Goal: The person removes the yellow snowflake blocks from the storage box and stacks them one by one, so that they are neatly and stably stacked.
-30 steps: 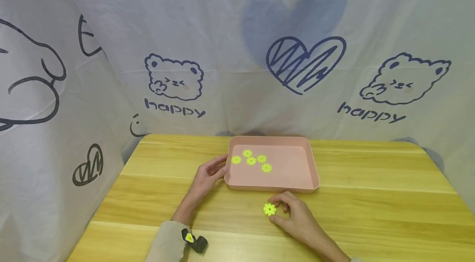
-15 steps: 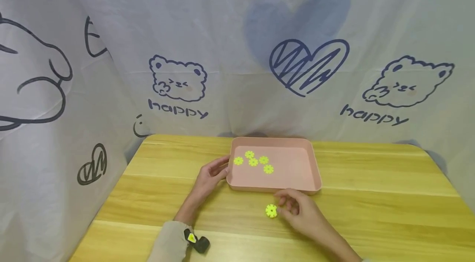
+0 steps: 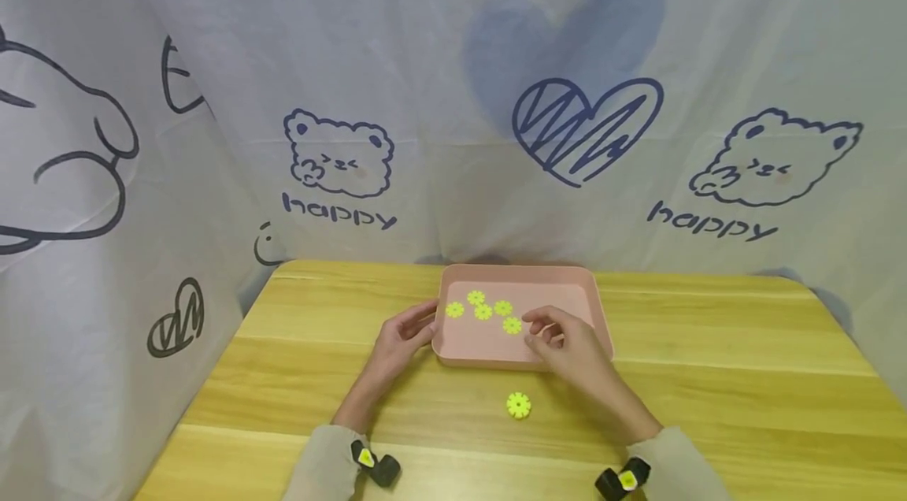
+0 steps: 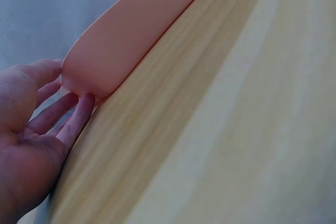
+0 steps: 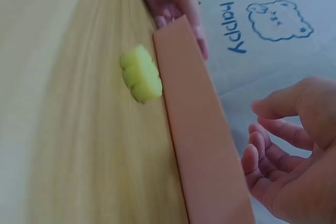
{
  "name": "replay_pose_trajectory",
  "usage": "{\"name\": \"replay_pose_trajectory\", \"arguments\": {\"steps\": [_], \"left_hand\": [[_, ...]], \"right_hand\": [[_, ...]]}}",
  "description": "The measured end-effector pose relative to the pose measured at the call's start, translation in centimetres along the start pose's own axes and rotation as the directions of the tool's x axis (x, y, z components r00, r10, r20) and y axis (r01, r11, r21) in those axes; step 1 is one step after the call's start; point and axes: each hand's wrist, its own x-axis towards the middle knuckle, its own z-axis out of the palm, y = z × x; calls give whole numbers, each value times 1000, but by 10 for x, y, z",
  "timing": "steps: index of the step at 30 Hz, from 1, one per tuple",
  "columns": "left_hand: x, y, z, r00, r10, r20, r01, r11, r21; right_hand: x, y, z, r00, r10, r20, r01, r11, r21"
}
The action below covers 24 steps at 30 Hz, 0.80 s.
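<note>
Snowflake discs: yellow-green, round, edge-notched; five lie in the left part of a pink tray, long axis nine to three o'clock. Left to right:
Left hand: fingers relaxed, touching the tray's nine-o'clock end.
Nearest disc: flat, just off the right hand's fingertips at nine o'clock.
Loose disc: on the wooden table, seven o'clock from that hand.
Right hand: nearer to both, narrow finger-thumb gap, empty, over the tray.
</note>
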Motion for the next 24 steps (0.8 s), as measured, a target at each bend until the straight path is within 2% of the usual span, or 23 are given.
{"name": "replay_pose_trajectory", "arguments": {"steps": [8,12,20,24], "left_hand": [[-1,0,1,1000,-8,2,8,1000,-16],[-1,1,1,1000,-11,-1,11,1000,-14],[-1,3,1,1000,-12,-4,12,1000,3],[-2,3,1,1000,-9,-1,9,1000,5]], "right_hand": [[29,10,16,996,92,22,-90,992,-86],[39,16,22,993,112,35,-105,982,-157],[49,27,32,990,134,50,-117,960,-255],[49,28,34,990,130,50,-112,956,-270]]}}
